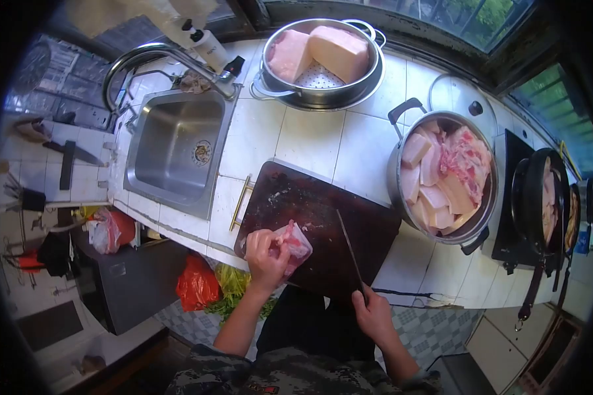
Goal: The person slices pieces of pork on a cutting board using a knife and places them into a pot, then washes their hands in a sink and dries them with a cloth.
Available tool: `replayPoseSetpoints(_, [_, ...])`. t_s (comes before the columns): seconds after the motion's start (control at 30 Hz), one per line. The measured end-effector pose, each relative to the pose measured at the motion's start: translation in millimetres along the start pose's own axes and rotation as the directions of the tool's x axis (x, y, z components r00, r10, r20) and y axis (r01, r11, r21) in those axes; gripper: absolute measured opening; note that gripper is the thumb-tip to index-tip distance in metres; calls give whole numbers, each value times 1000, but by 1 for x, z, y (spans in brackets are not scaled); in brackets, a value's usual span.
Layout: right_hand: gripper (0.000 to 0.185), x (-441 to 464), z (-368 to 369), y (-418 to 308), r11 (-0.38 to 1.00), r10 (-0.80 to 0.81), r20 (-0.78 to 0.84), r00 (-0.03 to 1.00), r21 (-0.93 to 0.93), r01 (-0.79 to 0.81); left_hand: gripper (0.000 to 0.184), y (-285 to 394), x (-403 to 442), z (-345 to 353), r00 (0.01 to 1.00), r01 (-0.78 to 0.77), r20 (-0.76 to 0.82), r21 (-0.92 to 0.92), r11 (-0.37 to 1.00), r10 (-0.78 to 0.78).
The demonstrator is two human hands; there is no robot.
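Observation:
My left hand (266, 255) grips a chunk of raw pork (298, 247) over the left part of a dark cutting board (323, 197). In my right hand (371, 312) is the handle of a knife (349, 250), its blade pointing away from me across the board and apart from the meat. Scraps and wet smears mark the board's surface. To the right stands a large pot (396, 191) filled with cut pieces of raw pork (441, 178). Behind the board, a steamer pot (270, 82) with a perforated bottom holds two big blocks of pork (339, 51).
A steel sink (171, 145) with a curved faucet (158, 49) is at the left, a pump bottle (207, 46) behind it. A glass lid (464, 99) leans behind the large pot. At far right, a pan (540, 197) sits on a stove. Red bag (196, 283) and greens (234, 293) lie below the counter.

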State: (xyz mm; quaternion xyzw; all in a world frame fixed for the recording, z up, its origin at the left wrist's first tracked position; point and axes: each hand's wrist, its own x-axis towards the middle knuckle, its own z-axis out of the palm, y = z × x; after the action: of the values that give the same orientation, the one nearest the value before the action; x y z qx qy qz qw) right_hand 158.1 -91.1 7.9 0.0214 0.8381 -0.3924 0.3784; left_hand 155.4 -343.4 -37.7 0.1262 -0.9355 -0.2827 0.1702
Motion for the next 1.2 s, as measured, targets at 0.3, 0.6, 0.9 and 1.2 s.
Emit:
replayPoseSetpoints(0.3, [42, -6, 25, -54, 990, -126, 111, 986, -43, 131, 34, -11, 0, -1, 990, -99, 106, 23, 995, 96])
replayPoseSetpoints(0.6, [40, -18, 32, -74, 995, -48, 87, 995, -86, 55, 37, -19, -3, -1, 984, -112, 141, 32, 993, 106])
replayPoseSetpoints(0.9, [40, -24, 33, -81, 995, 18, 98, 995, -99, -8, 32, -16, 3, 0, 987, -88, 134, 18, 996, 85])
replayPoseSetpoints(1.2, [39, 2, 32, -98, 969, 83, 149, 985, -244, -45, 34, -16, 4, -1, 977, -109, 189, 60, 992, 96])
